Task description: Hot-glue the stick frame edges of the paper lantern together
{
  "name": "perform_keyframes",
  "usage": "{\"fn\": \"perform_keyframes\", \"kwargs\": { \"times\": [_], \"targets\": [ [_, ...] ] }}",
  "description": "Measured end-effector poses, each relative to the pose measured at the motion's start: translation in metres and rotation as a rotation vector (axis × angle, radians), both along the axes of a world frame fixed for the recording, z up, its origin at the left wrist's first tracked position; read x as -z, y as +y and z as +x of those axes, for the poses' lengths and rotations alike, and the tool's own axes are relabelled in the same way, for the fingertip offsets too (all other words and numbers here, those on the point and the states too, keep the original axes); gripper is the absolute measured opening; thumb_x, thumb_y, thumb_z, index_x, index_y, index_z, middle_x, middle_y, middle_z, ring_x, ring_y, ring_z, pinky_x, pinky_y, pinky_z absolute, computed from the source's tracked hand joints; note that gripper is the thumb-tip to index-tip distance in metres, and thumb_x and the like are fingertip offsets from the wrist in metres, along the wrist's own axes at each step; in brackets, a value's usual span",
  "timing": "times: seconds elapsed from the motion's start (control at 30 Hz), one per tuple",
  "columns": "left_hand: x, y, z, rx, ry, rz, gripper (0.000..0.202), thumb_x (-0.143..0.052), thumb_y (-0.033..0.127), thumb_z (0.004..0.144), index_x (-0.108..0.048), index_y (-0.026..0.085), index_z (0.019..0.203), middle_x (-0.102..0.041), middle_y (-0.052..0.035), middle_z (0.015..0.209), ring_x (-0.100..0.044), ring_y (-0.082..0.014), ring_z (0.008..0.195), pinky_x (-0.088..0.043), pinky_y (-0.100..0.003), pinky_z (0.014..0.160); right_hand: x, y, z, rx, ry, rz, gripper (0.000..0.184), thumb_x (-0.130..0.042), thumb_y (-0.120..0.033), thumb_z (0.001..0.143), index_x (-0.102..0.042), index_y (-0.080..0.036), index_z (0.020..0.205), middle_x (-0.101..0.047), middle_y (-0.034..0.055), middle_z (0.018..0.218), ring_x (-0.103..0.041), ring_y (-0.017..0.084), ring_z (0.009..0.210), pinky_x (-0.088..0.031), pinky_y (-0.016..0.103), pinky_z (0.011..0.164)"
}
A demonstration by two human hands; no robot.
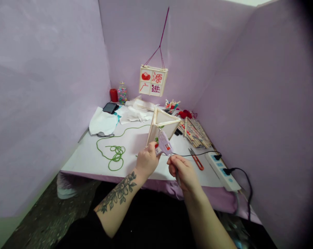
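My left hand (147,159) is closed around the handle of a pale purple hot glue gun (164,141). The gun's nozzle points away from me, against or just in front of a paper-and-stick lantern frame (168,117) standing on the table. Behind the gun, my right hand (181,169) is closed on a thin greyish glue stick (177,178), its front end at the gun's rear. Whether the nozzle touches the frame I cannot tell. A green cord (116,154) lies loosely coiled left of my hands.
A finished-looking lantern (153,81) hangs at the back. Orange-handled scissors (197,159) and a power strip (222,171) lie on the right, by a pile of sticks (196,133). White paper (103,121), a phone (110,108) and a bead jar (122,94) are at the left.
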State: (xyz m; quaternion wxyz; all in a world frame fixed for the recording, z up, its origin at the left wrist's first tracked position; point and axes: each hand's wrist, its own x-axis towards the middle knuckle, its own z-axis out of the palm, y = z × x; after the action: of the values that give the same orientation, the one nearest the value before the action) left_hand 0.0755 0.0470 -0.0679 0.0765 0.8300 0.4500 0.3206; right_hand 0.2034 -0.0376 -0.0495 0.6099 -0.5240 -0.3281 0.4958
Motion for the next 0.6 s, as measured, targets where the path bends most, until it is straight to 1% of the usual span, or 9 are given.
{"fn": "perform_keyframes", "kwargs": {
  "times": [0.23, 0.4, 0.47, 0.53, 0.6],
  "targets": [
    [0.0021, 0.0039, -0.0006, 0.014, -0.003, -0.011, 0.038, -0.067, 0.032, 0.086, -0.051, 0.015, 0.117, -0.074, -0.01, 0.092, -0.073, -0.0253, 0.081, -0.055, -0.033, 0.07, -0.0042, 0.0038, -0.0019, 0.004, 0.042, -0.016, 0.029, -0.067, -0.043, 0.075, -0.062, -0.016, 0.064, -0.044, -0.0061, 0.038, -0.034, 0.006, 0.035, -0.022, 0.02, 0.039],
    [-0.0003, 0.0043, -0.0009, 0.016, -0.026, -0.038, 0.036, -0.063, 0.04, 0.089, -0.053, 0.015, 0.112, -0.073, -0.0099, 0.088, -0.072, -0.0252, 0.079, -0.054, -0.032, 0.07, -0.0047, 0.0048, -0.0029, -0.001, 0.041, -0.006, 0.029, -0.067, -0.043, 0.075, -0.063, -0.016, 0.065, -0.044, -0.006, 0.037, -0.034, 0.006, 0.035, -0.021, 0.021, 0.039],
    [-0.0015, 0.0034, -0.001, 0.006, -0.026, -0.045, 0.037, -0.064, 0.04, 0.088, -0.054, 0.016, 0.113, -0.072, -0.0089, 0.086, -0.072, -0.0247, 0.079, -0.053, -0.031, 0.07, -0.0047, 0.0049, -0.0034, -0.001, 0.041, -0.008, 0.029, -0.067, -0.043, 0.075, -0.063, -0.016, 0.064, -0.043, -0.0061, 0.037, -0.033, 0.006, 0.035, -0.02, 0.021, 0.039],
    [-0.0025, 0.002, -0.0014, 0.004, -0.042, -0.04, 0.039, -0.065, 0.038, 0.087, -0.054, 0.018, 0.118, -0.07, -0.0076, 0.088, -0.07, -0.0234, 0.081, -0.053, -0.03, 0.071, -0.0049, 0.0046, -0.0039, 0.001, 0.04, -0.006, 0.03, -0.067, -0.044, 0.075, -0.063, -0.016, 0.064, -0.043, -0.0061, 0.037, -0.032, 0.006, 0.035, -0.02, 0.021, 0.04],
    [-0.0037, 0.0005, -0.002, 0.002, -0.076, -0.033, 0.04, -0.065, 0.037, 0.087, -0.053, 0.02, 0.121, -0.067, -0.0068, 0.095, -0.068, -0.0213, 0.083, -0.053, -0.029, 0.072, -0.0053, 0.0039, -0.0042, 0.004, 0.034, 0.007, 0.03, -0.067, -0.044, 0.077, -0.063, -0.017, 0.065, -0.044, -0.006, 0.038, -0.033, 0.006, 0.036, -0.02, 0.021, 0.04]
  ]
}}
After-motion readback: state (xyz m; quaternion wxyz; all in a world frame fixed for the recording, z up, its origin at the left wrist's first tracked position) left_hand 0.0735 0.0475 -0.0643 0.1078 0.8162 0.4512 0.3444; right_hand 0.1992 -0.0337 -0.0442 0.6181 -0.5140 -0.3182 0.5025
